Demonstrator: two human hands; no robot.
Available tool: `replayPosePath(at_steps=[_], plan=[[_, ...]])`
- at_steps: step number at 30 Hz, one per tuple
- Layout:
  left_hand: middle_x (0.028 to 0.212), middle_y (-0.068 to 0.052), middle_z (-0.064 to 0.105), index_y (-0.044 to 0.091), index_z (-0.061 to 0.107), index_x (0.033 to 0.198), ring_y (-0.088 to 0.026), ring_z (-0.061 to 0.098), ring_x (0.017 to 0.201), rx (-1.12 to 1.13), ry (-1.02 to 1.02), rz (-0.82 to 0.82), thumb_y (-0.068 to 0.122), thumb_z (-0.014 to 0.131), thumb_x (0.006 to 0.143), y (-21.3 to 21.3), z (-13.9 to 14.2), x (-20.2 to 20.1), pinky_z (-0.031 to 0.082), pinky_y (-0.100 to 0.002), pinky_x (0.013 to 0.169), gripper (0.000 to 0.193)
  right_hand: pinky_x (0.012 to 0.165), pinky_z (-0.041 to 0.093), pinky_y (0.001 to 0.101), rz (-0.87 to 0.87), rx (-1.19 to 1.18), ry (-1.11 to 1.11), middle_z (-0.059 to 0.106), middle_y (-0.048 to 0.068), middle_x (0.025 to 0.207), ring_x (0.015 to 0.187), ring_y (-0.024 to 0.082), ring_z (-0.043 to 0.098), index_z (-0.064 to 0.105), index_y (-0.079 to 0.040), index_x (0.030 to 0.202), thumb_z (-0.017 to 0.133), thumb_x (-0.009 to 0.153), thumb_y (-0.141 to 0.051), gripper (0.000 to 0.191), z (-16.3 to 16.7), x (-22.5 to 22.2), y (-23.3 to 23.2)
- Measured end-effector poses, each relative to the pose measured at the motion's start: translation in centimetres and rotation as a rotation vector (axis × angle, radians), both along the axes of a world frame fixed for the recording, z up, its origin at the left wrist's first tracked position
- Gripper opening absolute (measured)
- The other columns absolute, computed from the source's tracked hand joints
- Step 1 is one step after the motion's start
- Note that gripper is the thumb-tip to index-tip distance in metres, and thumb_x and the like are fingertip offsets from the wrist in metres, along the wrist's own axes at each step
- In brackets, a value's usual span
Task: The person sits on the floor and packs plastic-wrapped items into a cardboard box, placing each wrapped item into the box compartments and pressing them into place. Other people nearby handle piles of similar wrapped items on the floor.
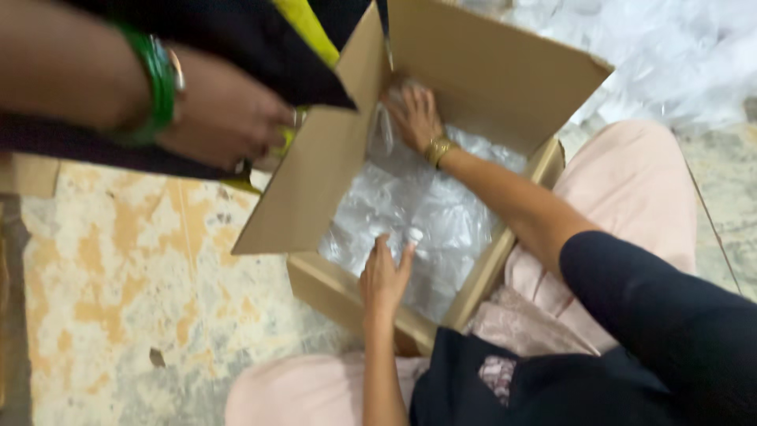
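- Top left: another person's hand, green bangles on the wrist, at the raised box flap — blurred, fingers partly hidden behind the flap edge.
- Cardboard box sits open on the floor between the wearer's knees.
- Left hand at the near rim, fingers loosely open, touching a small white cap; grip on it unclear.
- Clear plastic bags fill the box — contents too blurred to make out.
- Right hand pressed flat on the plastic at the far wall, holding nothing visible.
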State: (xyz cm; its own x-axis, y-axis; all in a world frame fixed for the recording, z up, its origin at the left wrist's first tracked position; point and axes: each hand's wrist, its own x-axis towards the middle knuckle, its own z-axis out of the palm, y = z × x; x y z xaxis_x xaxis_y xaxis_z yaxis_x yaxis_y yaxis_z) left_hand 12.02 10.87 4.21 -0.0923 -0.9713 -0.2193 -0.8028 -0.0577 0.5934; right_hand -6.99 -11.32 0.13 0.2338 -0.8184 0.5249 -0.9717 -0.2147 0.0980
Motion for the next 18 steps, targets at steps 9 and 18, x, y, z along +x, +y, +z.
replayPosePath(at_steps=[9, 18], plan=[[0.110, -0.024, 0.069, 0.007, 0.050, 0.133, -0.047, 0.066, 0.098, 0.151, -0.144, 0.015, 0.048, 0.063, 0.094, -0.2, 0.8, 2.4, 0.051, -0.056, 0.083, 0.057, 0.116, 0.019, 0.0690, 0.019, 0.370, -0.263, 0.028, 0.035, 0.151, 0.142, 0.054, 0.023, 0.044, -0.010, 0.156, 0.078, 0.075, -0.020, 0.088, -3.2, 2.5, 1.1], [0.106, -0.022, 0.071, 0.005, 0.050, 0.130, -0.046, 0.068, 0.092, 0.255, -0.171, -0.002, 0.047, 0.065, 0.093, -1.9, 2.3, 2.0, 0.053, -0.055, 0.078, 0.058, 0.117, 0.018, 0.0648, 0.041, 0.387, -0.438, 0.019, 0.038, 0.156, 0.142, 0.055, 0.018, 0.037, -0.002, 0.159, 0.077, 0.084, -0.025, 0.088, -5.2, 2.1, 0.0]])
